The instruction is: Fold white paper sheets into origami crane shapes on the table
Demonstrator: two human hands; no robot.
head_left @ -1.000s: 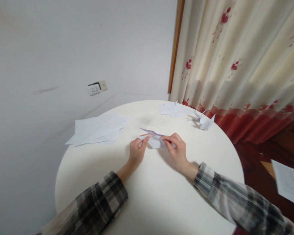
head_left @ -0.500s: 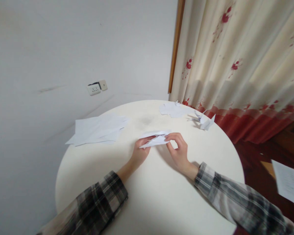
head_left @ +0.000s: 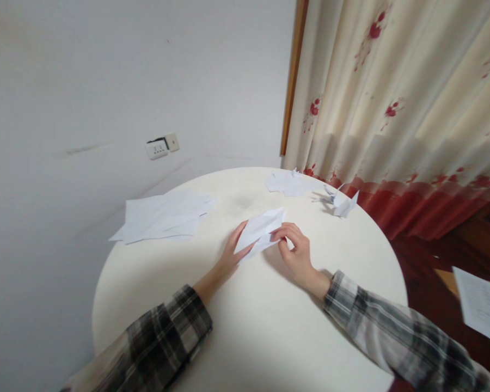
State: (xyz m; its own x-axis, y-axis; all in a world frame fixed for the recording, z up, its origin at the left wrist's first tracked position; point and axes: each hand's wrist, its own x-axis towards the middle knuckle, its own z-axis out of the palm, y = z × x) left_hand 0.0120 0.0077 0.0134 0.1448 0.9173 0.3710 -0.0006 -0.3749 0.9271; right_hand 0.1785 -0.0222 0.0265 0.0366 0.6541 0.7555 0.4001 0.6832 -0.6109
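A folded white paper is held between both hands above the middle of the round white table. My left hand grips its left end, with fingers behind and the thumb across the near side. At the right end, my right hand pinches the paper's near flap between thumb and curled fingers. Layers of the paper stand slightly apart, with a crease running lengthwise. How the folds lie under the fingers is hidden.
Loose white sheets lie at the table's left. Smaller paper pieces rest at the far edge, beside folded paper figures. A wall with a socket stands behind, a curtain to the right. A written sheet lies lower right.
The folded paper has tipped so its broad upper face now shows, and its right end points more upward. My left hand has turned, its thumb now over the near side; my right hand barely shifted.
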